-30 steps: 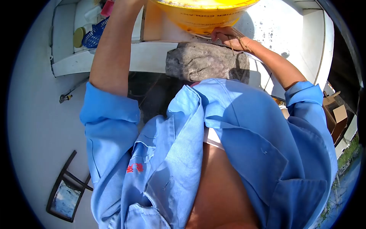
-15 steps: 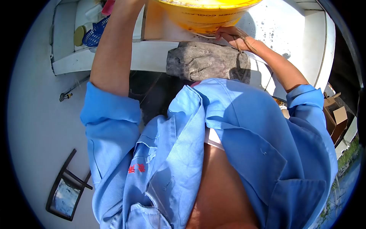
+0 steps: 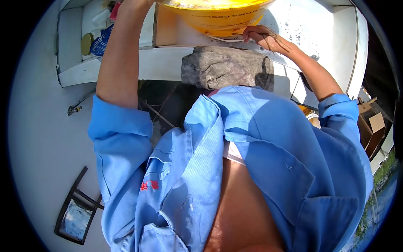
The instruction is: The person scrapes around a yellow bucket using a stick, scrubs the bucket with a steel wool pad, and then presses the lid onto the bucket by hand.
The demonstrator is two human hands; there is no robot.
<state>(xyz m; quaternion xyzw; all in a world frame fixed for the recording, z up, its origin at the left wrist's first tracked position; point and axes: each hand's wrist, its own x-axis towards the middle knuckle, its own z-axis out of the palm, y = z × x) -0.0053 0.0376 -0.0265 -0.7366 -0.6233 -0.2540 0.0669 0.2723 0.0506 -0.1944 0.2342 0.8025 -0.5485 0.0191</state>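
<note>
A yellow bucket with printed lettering is cut off by the top edge, its rim and pale contents only partly showing. Along its near side runs a thin white handle. My right hand has its fingers curled around the right end of that handle, with thin brown string at the wrist. On the left my forearm reaches up past the frame's top beside the bucket; the left hand itself is out of view. Below the bucket, a grey, wrinkled cloth-like bundle lies over the white ledge.
A blue plastic basket and a jar with a yellowish lid stand in the left basin. A tap sticks out below. A dark-framed chair or stool is lower left, a cardboard box at right.
The bucket appears slightly further left and up in view. My right hand is a little further from its side, with more of the white handle showing. The left forearm has shifted slightly left.
</note>
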